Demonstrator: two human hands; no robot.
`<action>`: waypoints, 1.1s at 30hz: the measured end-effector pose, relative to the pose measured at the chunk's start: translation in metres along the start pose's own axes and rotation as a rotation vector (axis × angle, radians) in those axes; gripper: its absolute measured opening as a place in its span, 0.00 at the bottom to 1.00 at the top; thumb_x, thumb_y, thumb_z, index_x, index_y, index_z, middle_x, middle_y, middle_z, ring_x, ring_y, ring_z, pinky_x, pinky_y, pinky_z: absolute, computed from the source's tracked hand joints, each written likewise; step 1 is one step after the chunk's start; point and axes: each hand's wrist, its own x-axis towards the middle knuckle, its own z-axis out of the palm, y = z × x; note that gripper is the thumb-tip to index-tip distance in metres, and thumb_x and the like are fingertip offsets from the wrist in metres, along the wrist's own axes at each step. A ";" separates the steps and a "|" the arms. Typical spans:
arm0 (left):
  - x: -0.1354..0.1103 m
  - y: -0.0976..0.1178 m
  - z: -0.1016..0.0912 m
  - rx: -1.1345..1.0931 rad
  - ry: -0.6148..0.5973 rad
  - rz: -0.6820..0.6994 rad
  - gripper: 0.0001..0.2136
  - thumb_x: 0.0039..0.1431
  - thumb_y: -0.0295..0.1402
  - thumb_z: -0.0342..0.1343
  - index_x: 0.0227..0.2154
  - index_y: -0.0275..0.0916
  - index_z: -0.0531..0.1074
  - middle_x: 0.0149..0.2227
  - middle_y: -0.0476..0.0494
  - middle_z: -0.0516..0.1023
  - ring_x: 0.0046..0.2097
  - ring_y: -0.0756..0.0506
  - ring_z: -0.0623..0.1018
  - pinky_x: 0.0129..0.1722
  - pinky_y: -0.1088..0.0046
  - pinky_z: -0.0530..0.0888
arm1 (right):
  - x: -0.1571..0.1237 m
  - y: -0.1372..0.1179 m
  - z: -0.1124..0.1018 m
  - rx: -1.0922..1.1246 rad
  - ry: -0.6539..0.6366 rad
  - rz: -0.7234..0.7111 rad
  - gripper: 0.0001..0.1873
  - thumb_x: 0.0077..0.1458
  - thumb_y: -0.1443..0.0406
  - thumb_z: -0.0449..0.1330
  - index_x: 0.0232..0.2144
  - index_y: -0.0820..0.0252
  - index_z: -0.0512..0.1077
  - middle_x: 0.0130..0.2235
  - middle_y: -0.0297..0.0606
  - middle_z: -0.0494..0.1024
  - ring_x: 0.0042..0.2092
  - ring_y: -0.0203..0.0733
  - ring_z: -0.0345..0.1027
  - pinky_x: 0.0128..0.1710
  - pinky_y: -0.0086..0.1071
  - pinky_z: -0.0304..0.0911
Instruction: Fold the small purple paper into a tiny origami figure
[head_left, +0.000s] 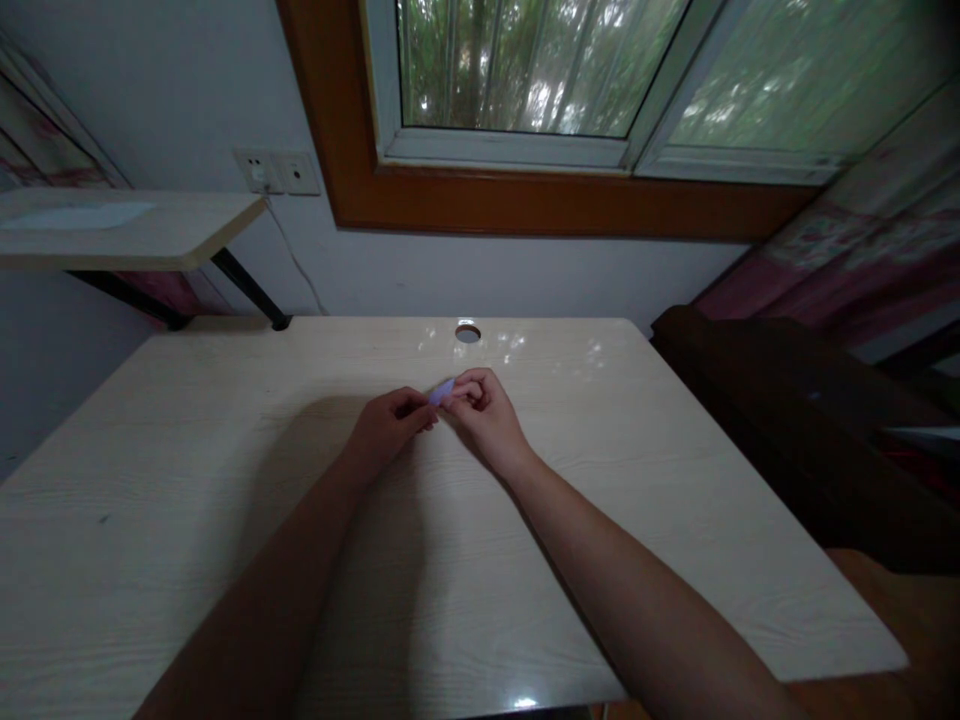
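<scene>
A small, pale purple piece [442, 392], perhaps folded paper, shows between my two hands near the back of the table. My left hand [390, 425] pinches its left end between thumb and fingers. Around its right end the fingers of my right hand [487, 415] are closed, with the index finger bent. Fingers cover much of the piece, so its full shape and kind cannot be made out. Both hands are just above the light wood-grain table [247, 480], and the fingertips nearly meet.
Behind my hands is a round cable hole [468, 334] in the table. A raised shelf [135, 230] on black legs stands at the back left, below a wall socket [277, 172] with a white cable. A wood-framed window [517, 200] is ahead; dark furniture [787, 430] stands right.
</scene>
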 end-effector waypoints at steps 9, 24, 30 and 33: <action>-0.001 -0.005 0.000 0.017 0.007 0.004 0.13 0.52 0.44 0.61 0.27 0.38 0.74 0.28 0.46 0.79 0.31 0.47 0.77 0.34 0.73 0.71 | 0.000 -0.003 0.002 -0.009 -0.053 -0.010 0.21 0.47 0.64 0.68 0.42 0.52 0.66 0.31 0.29 0.75 0.31 0.35 0.70 0.33 0.31 0.64; -0.003 -0.001 0.001 -0.126 -0.011 -0.064 0.11 0.50 0.40 0.63 0.25 0.37 0.72 0.25 0.47 0.78 0.28 0.48 0.77 0.32 0.72 0.72 | 0.009 -0.008 -0.011 0.069 0.274 -0.068 0.18 0.48 0.66 0.65 0.39 0.53 0.62 0.28 0.27 0.77 0.36 0.38 0.73 0.44 0.38 0.66; -0.002 -0.001 0.001 -0.132 0.000 -0.066 0.11 0.51 0.40 0.63 0.25 0.37 0.72 0.25 0.47 0.79 0.28 0.48 0.76 0.32 0.72 0.72 | 0.009 -0.006 -0.011 0.045 0.122 -0.027 0.18 0.50 0.64 0.66 0.43 0.54 0.66 0.31 0.30 0.78 0.35 0.37 0.73 0.42 0.36 0.66; -0.002 -0.003 0.001 -0.115 -0.004 -0.055 0.11 0.51 0.40 0.63 0.25 0.37 0.72 0.26 0.47 0.79 0.28 0.48 0.77 0.32 0.73 0.72 | 0.006 -0.006 -0.006 -0.004 0.012 -0.006 0.22 0.46 0.63 0.69 0.43 0.53 0.68 0.31 0.30 0.78 0.34 0.37 0.72 0.40 0.35 0.66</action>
